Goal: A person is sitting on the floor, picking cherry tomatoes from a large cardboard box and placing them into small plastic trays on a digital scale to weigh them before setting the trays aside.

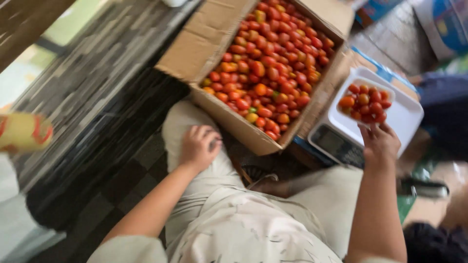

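Observation:
A large open cardboard box (204, 41) full of small red and orange tomatoes (270, 63) stands on the floor in front of me. To its right, a white scale (404, 119) carries a clear tray of tomatoes (365, 102). My right hand (380, 143) grips the near edge of that tray on the scale. My left hand (199, 146) rests curled on my left knee, just below the box, with nothing visibly in it.
A dark patterned mat (97, 126) covers the floor at left. A blurred yellow and red object (22, 131) sits at the far left edge. Blue packaging (448, 24) lies at the top right, and dark items (424, 187) lie by my right leg.

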